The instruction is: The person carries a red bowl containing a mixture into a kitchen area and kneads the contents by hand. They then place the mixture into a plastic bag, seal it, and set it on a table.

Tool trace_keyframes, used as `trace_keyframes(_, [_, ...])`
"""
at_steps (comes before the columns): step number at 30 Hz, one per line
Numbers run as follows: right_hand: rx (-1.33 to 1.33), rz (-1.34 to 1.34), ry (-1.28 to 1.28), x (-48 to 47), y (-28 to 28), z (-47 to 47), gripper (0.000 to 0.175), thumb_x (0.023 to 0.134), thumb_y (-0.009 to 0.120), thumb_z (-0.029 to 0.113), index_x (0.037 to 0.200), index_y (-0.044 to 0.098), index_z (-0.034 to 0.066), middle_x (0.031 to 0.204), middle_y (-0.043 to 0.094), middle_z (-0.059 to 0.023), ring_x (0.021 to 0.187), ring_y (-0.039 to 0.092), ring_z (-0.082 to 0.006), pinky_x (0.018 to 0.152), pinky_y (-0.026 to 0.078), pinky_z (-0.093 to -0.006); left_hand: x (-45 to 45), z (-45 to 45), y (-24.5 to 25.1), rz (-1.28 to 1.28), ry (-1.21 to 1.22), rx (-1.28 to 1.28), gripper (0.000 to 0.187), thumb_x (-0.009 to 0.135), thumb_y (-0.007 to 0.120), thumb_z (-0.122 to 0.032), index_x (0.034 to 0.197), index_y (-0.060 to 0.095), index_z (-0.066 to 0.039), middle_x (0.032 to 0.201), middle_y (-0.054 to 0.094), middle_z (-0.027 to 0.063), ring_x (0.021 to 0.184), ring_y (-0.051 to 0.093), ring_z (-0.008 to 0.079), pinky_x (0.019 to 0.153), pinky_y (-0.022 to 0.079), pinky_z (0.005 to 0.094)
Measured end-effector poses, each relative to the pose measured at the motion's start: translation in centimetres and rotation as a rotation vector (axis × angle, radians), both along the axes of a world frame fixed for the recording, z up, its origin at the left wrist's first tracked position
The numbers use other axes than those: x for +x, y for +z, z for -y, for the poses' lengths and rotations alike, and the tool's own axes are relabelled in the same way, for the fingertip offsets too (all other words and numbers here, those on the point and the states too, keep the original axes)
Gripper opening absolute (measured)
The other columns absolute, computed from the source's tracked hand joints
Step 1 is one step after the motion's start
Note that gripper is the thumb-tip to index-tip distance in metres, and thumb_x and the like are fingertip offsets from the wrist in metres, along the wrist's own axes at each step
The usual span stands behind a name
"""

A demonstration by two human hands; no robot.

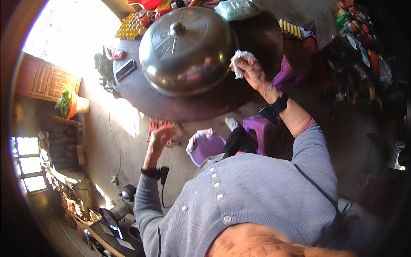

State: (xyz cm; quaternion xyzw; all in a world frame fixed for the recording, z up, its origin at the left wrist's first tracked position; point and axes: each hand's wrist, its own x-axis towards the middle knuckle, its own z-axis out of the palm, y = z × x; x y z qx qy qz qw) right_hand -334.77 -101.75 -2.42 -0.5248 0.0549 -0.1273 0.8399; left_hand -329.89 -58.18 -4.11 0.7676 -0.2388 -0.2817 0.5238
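Observation:
In my right hand [252, 72] is a crumpled white cloth [239, 62], pinched between thumb and fingers. It is held over the dark round table [192, 107], close to the right side of a large domed metal lid [189, 51] with a round knob on top. My left hand [162, 136] hangs in the air below the table's near edge, its fingers loosely stretched and a little blurred; nothing shows in it. Beneath, on the floor, is a purple basin [210, 149] with a pale cloth [200, 138] draped over its rim.
A smartphone [126, 69] and a pink object [117, 54] lie at the table's left edge. Egg trays [130, 27] and a plastic package [237, 9] are behind the lid. A purple stool [257, 128] stands below the table. Leafy greens [64, 104] fill a container at left.

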Motion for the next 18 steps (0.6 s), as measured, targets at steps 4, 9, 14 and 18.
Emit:
trace_keyframes(4, [0.031, -0.110, 0.062, -8.9, 1.2, -12.7, 0.017, 0.089, 0.068, 0.016, 0.102, 0.065, 0.0067, 0.089, 0.065, -0.0003, 0.081, 0.061, -0.0098, 0.073, 0.050, -0.0252, -3.2, 0.8, 2.8, 0.141, -0.211, -0.054, 0.019, 0.091, 0.062, -0.009, 0.106, 0.065, 0.001, 0.096, 0.069, 0.0051, 0.088, 0.063, 0.0117, 0.077, 0.050, 0.0266])
trace_keyframes(9, [0.112, -0.217, 0.149, -17.8, 3.3, -23.8, 0.015, 0.090, 0.067, 0.017, 0.103, 0.062, 0.0125, 0.090, 0.063, 0.0058, 0.082, 0.060, -0.0035, 0.073, 0.051, -0.0217, -10.2, 1.4, 6.4, 0.022, -0.292, -0.330, 0.016, 0.091, 0.061, -0.012, 0.101, 0.063, 0.001, 0.091, 0.066, 0.0025, 0.085, 0.060, 0.0087, 0.076, 0.047, 0.0244])
trace_keyframes(14, [0.144, -0.229, 0.041, -25.1, 4.8, -27.5, 0.014, 0.089, 0.068, 0.015, 0.102, 0.063, 0.0149, 0.093, 0.064, 0.0074, 0.086, 0.059, -0.0026, 0.077, 0.050, -0.0210, -15.5, 1.6, 7.4, -0.217, -0.451, -0.390, 0.017, 0.089, 0.063, -0.011, 0.102, 0.060, 0.000, 0.091, 0.063, 0.0009, 0.086, 0.057, 0.0078, 0.077, 0.045, 0.0237])
trace_keyframes(18, [0.150, -0.223, -0.125, -31.0, 4.5, -28.1, 0.013, 0.088, 0.069, 0.018, 0.101, 0.065, 0.0163, 0.091, 0.064, 0.0080, 0.084, 0.059, -0.0035, 0.073, 0.049, -0.0219, -20.3, 2.5, 7.1, -0.347, -0.530, -0.424, 0.017, 0.089, 0.064, -0.010, 0.103, 0.060, -0.001, 0.093, 0.062, -0.0004, 0.091, 0.055, 0.0075, 0.081, 0.044, 0.0234])
